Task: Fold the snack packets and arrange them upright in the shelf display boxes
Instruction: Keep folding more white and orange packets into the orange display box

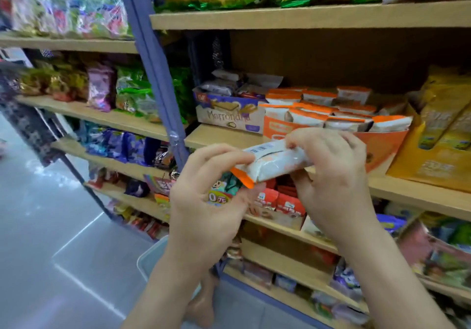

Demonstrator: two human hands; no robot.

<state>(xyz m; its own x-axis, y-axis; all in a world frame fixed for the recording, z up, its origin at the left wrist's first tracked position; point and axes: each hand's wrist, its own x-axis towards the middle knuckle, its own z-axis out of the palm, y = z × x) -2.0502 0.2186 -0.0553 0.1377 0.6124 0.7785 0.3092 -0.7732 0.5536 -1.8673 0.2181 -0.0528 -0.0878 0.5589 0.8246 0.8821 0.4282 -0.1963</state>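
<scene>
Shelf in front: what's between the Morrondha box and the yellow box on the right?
Head view: the orange display box, filled with white-and-orange packets, stands between the Morrondha box and the yellow box.

1. This is a shop, in an aisle stocked with snacks.
2. Right of the blue upright post (150,79), tiered wooden shelves (305,17) carry an orange display box (387,147) full of packets.
3. Left of the post, more shelves hold bright snack bags (100,87).
4. Below and left of the post lies a glossy tiled floor (38,214).

One held packet (275,161), perhaps three display boxes (382,147)
</scene>
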